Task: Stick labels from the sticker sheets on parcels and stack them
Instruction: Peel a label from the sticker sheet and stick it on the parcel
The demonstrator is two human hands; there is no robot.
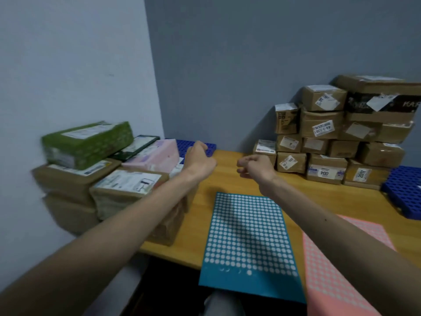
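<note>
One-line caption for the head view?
Left hand and right hand held over the table, teal sticker sheet nearby, brown parcel stack at right.

Wooden tabletop (224, 179) lies beneath the fingers (244, 165). Grey-blue wall (250, 65) stands beyond them; paler wall (68, 53) to their left forms a corner.

The wooden table (227, 176) carries a teal sticker sheet (248, 242) near, a pink sheet (330, 277) right, a parcel stack (127, 185) left, a brown parcel pile (330, 156) far right, and blue trays (405, 190).
</note>
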